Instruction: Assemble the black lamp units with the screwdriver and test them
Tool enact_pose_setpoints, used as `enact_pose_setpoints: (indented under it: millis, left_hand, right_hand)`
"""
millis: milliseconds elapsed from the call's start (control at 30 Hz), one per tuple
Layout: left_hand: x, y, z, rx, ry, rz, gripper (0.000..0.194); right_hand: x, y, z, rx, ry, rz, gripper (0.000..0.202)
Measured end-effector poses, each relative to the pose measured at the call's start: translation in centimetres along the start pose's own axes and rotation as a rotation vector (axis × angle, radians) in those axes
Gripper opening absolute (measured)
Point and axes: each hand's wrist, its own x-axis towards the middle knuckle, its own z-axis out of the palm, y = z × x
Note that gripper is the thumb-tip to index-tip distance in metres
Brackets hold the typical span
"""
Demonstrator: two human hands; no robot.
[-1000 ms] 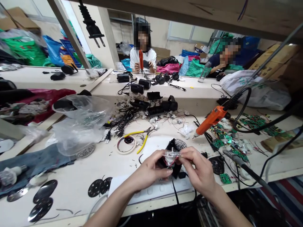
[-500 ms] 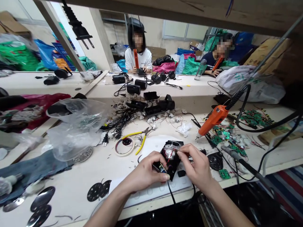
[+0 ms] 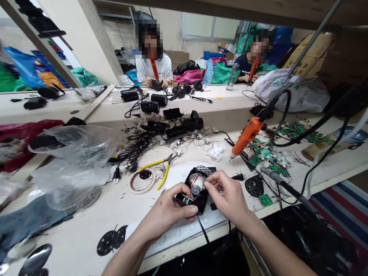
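Note:
A black plastic housing [image 3: 204,199] rests on a white sheet [image 3: 172,226] at the table's front edge. My left hand [image 3: 172,207] is closed on a small circuit board [image 3: 184,198] at the housing's left side. A silvery motor with a white part [image 3: 197,184] sits in the housing's opening, with red wires around it. My right hand [image 3: 227,193] pinches the motor's right side between thumb and fingers. From the housing a black cord [image 3: 202,229] runs down over the edge.
Yellow-handled cutters [image 3: 163,172] and a tape roll [image 3: 132,183] lie left of the housing. An orange screwdriver [image 3: 246,137] hangs at the right, near green boards [image 3: 266,199] and a grey-handled tool [image 3: 283,184]. Two people [image 3: 155,67] work across the table.
The view has shifted, so the scene sits further left. The motor now shows more plainly, turned with its round end toward me, and my right fingers are on its side.

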Motion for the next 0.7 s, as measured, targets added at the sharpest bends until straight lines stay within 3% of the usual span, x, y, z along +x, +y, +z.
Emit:
enact_pose_setpoints:
  millis: [200,433,700]
  left_hand:
    - [-0.43,0.24,0.09,-0.041,0.021,-0.029,0.043]
    - [-0.35,0.70,0.34,-0.010,0.010,-0.012,0.042]
    - [-0.36,0.77,0.48,0.031,0.005,0.010,0.039]
  right_hand:
    - [0.14,-0.06,-0.04,0.049,0.004,0.029,0.005]
    - [0.11,0.00,-0.48,-0.024,0.032,-0.082,0.006]
    - [0.31,0.28,-0.62,-0.006,0.042,-0.107,0.007]
